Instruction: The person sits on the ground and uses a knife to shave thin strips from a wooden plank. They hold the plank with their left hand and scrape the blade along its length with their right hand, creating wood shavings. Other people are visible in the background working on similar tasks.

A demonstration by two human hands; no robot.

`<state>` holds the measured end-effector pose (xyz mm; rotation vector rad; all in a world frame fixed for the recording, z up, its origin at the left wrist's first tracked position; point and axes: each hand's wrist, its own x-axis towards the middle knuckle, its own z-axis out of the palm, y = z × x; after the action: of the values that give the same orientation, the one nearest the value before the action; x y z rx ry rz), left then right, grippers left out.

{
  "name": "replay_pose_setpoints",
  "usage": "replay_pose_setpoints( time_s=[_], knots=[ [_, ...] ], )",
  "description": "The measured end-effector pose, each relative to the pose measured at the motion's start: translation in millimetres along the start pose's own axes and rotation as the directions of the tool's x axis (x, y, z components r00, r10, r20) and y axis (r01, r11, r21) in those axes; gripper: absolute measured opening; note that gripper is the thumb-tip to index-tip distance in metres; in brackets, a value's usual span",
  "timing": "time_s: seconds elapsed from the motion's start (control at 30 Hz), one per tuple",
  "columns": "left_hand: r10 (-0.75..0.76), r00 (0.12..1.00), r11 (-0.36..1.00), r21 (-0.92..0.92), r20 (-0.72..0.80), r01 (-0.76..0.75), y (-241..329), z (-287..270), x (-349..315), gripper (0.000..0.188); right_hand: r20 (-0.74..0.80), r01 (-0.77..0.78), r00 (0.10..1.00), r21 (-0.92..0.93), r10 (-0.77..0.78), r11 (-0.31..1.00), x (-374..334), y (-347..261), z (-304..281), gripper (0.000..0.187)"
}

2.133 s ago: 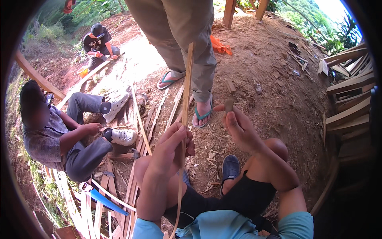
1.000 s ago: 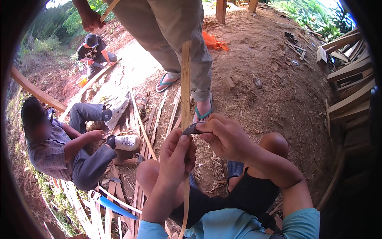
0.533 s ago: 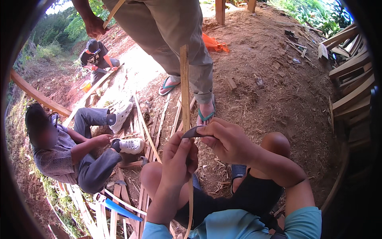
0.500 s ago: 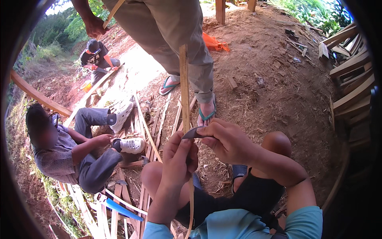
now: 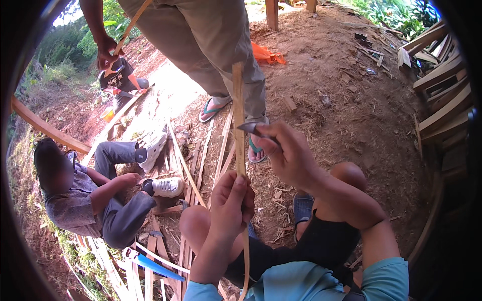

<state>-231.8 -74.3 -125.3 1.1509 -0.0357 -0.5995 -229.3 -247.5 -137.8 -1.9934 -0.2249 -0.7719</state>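
My left hand (image 5: 230, 204) is closed around a long, narrow wooden strip (image 5: 238, 100), thumb on top. The strip stands out ahead of me, and its thin lower part bends down past my lap. In my right hand (image 5: 292, 156) is a short knife with a dark blade (image 5: 247, 127), its handle hidden by my fingers. The blade's tip points left and overlaps the strip, well beyond my left hand. Whether its edge touches the wood I cannot tell.
A person in khaki trousers (image 5: 201, 45) stands just ahead, holding another strip. To the left sits another person (image 5: 75, 195), with a third (image 5: 118, 80) behind. A blue saw (image 5: 155, 265) lies among wood offcuts; stacked lumber (image 5: 447, 95) is at right.
My right hand has moved the knife forward along the strip, away from my left hand. The left hand has dropped slightly toward me. The standing person's hand has lowered.
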Motion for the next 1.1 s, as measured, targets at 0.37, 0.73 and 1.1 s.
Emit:
replay_pose_setpoints(
  time_s=[0.37,0.73,1.1],
  knots=[
    [0.048,0.998,0.999,-0.012,-0.05,-0.049,10,-5,-1,0.014,0.237,-0.018,0.971,0.142,-0.016,0.99,-16,-15,8,0.016],
    [0.118,0.99,0.993,0.009,-0.078,-0.117,5,-5,-7,0.013,0.139,0.014,0.99,0.082,-0.025,0.997,-17,-15,19,0.02],
    [0.132,0.988,0.991,0.016,-0.083,-0.131,13,-4,-8,0.014,-0.065,-0.043,0.996,0.159,0.054,0.986,-10,-15,34,0.015]
  ],
)
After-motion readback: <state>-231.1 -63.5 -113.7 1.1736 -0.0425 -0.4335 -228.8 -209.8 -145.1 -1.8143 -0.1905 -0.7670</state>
